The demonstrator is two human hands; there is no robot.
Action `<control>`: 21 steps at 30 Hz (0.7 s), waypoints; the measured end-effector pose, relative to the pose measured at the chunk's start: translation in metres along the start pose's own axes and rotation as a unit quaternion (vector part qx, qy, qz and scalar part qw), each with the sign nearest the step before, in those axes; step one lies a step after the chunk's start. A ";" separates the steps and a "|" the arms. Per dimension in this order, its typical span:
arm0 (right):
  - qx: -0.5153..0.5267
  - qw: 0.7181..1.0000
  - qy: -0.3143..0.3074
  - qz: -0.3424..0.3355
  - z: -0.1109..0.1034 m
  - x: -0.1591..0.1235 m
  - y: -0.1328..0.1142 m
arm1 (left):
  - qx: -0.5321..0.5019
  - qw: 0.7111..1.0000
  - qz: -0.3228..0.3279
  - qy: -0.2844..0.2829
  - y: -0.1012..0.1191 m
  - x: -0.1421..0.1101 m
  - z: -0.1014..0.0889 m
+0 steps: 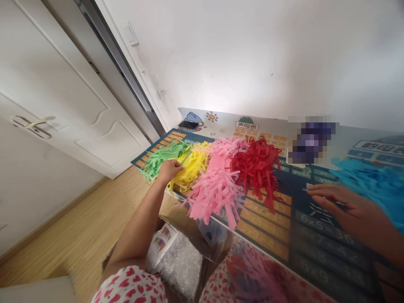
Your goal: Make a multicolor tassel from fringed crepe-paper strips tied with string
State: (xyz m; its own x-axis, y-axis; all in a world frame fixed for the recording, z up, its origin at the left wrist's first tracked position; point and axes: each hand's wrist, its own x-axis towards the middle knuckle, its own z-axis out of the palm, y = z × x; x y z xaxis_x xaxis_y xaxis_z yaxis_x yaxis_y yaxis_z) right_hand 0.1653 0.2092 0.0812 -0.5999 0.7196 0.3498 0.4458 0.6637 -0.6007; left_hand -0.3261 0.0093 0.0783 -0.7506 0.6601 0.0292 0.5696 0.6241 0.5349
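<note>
My left hand is pinched at the edge of the fringed green tissue paper, with a thin green strip sticking out from its fingertips over the yellow fringe. A pink tissue tassel and a red one lie to the right of it. Near the right side, my right hand hovers above the printed table mat with thumb and fingers close together. A small whitish piece shows at its fingertips; its kind cannot be made out. Blue fringed tissue lies just behind that hand.
A dark phone lies at the back left of the mat. A blurred-out picture card is propped near the wall. Below the table edge sits an open box with a clear plastic bag. A white door is at left.
</note>
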 end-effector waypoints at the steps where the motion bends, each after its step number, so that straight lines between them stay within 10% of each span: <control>1: 0.000 1.000 -0.002 -0.003 0.003 0.000 -0.001 | -0.020 1.000 -0.002 0.002 -0.001 0.001 0.001; 6: 0.028 0.993 -0.041 -0.103 0.043 0.012 -0.037 | -0.142 0.989 -0.018 -0.020 -0.010 0.006 0.003; 12: 0.014 0.938 -0.176 -0.298 0.143 0.064 -0.152 | -0.230 0.972 -0.026 -0.050 -0.009 0.008 0.003; 21: 0.026 0.942 -0.239 -0.234 0.250 0.138 -0.201 | -0.273 0.958 -0.008 -0.087 0.004 -0.001 0.000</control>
State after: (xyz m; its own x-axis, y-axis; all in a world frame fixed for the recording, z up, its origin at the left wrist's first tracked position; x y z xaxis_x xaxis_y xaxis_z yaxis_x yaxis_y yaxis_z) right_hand -0.1728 0.1240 0.0706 -0.9589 0.1675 0.2290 0.0319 0.8657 -0.4995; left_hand -0.3227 0.0113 0.0805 -0.6633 0.7418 -0.0992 0.2630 0.3551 0.8971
